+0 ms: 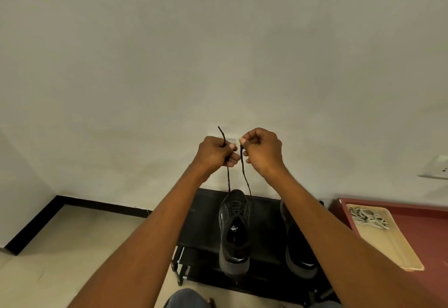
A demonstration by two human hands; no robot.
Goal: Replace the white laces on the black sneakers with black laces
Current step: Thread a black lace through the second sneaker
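Note:
A black sneaker (234, 231) stands on a low black rack (201, 225), toe toward the wall. A black lace (244, 176) runs up from its front eyelets in two strands. My left hand (214, 153) grips the left strand, whose tip sticks up above my fist. My right hand (263, 151) pinches the right strand near its end. Both hands are raised well above the shoe, close together. The second black sneaker (297, 249) stands to the right, partly hidden behind my right forearm. White laces (367, 218) lie in a beige tray (392, 247).
The tray sits on a red surface (426, 232) at the right. A plain wall fills the upper view, with a socket plate (436, 167) at the right edge. Tiled floor (72, 247) lies to the left of the rack. My knee (184, 299) shows at the bottom.

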